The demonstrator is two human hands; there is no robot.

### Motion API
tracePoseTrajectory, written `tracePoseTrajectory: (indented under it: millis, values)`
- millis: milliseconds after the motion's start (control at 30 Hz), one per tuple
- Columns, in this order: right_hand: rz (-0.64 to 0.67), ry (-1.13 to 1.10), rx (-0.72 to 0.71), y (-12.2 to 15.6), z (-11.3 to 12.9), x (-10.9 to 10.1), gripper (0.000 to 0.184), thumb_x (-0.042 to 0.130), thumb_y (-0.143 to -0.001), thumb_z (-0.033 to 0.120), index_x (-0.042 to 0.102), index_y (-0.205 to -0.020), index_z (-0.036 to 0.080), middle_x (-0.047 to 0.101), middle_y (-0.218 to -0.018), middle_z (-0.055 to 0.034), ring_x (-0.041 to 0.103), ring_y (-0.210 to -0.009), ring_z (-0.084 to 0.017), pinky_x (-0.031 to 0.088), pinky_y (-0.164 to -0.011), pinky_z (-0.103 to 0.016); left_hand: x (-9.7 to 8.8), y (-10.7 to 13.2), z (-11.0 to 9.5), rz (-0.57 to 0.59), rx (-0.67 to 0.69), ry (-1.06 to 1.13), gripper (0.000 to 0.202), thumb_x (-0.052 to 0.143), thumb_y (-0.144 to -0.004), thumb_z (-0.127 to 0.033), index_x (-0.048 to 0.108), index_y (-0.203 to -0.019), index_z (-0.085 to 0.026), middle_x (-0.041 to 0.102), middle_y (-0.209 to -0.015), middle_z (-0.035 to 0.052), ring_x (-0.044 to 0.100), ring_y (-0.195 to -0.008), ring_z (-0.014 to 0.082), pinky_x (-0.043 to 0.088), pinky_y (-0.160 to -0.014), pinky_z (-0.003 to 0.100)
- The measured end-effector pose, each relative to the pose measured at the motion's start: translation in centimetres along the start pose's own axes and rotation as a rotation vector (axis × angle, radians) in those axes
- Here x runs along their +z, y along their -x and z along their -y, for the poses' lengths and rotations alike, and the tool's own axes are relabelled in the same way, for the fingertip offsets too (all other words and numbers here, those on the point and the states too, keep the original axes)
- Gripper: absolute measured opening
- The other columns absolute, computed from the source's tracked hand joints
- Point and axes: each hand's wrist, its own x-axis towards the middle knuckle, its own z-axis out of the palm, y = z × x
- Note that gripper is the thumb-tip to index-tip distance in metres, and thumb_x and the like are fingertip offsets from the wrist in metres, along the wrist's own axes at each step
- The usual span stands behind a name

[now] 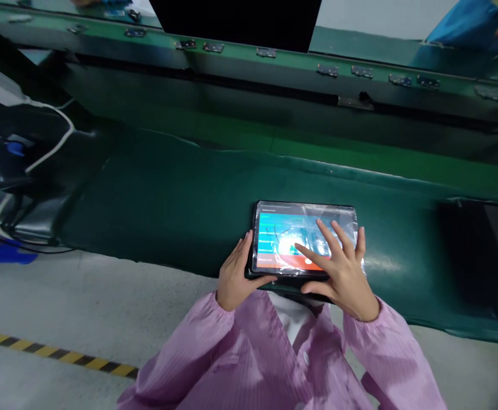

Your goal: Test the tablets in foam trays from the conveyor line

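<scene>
A tablet [274,228] with a lit screen lies on the dark green bench mat, close to its front edge. Shiny clear film covers the screen, which shows a menu with blue, teal and orange-red areas. My left hand [237,273] grips the tablet's near left corner, fingers along the left side and thumb along the front edge. Over the right half of the screen, my right hand [343,273] is spread open. Its index fingertip is at the middle of the screen; whether it touches the glass I cannot tell.
Green matting covers the bench [167,199]. To the right lies a dark flat object [484,250]. White cable [61,139] and black wires hang at the left. Beyond, circuit boards [213,47] line a ledge below a black panel [236,20]. A person's blue sleeve [465,31] shows at far right.
</scene>
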Motion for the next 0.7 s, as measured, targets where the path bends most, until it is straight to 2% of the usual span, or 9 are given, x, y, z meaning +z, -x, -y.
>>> tracePoseTrajectory:
  millis: [133,400,567,700]
  values:
    - [0.016,0.023,0.003,0.6,-0.9,0.1,0.072,0.025,-0.089,0.079,0.059,-0.135,0.035,0.014,-0.164,-0.0076,0.021,-0.146,-0.041,0.005,-0.112,-0.074,-0.1,0.0,-0.1,0.002,0.002,0.001,0.108,0.071,-0.075,-0.064,0.015,-0.157,-0.022,0.054,-0.144,0.0153,0.056,-0.128,0.0338,0.052,-0.106,0.046]
    - [-0.022,0.05,0.013,0.9,-2.2,0.1,0.068,0.028,-0.09,0.076,0.058,-0.136,0.036,0.015,-0.164,-0.0055,0.023,-0.146,-0.04,0.005,-0.113,-0.073,0.0,0.1,0.0,-0.017,0.019,-0.011,0.108,0.071,-0.074,-0.065,0.017,-0.157,-0.02,0.055,-0.143,0.0169,0.057,-0.127,0.0345,0.053,-0.105,0.047]
    - [-0.07,0.071,0.061,1.2,-3.1,-0.2,0.063,0.028,-0.093,0.072,0.042,-0.147,0.041,0.015,-0.164,-0.0035,0.025,-0.145,-0.039,0.005,-0.114,-0.072,0.0,0.1,0.0,-0.013,0.011,0.001,0.109,0.072,-0.073,-0.064,0.017,-0.157,-0.021,0.054,-0.144,0.0161,0.056,-0.128,0.0342,0.051,-0.107,0.048]
    - [-0.07,0.072,0.072,1.3,-3.1,0.2,0.066,0.031,-0.094,0.07,0.029,-0.153,0.041,0.018,-0.164,-0.0052,0.026,-0.145,-0.038,0.006,-0.114,-0.072,-0.1,0.1,0.0,-0.006,0.005,0.004,0.109,0.073,-0.073,-0.064,0.016,-0.157,-0.022,0.053,-0.145,0.0156,0.055,-0.129,0.0342,0.051,-0.107,0.047]
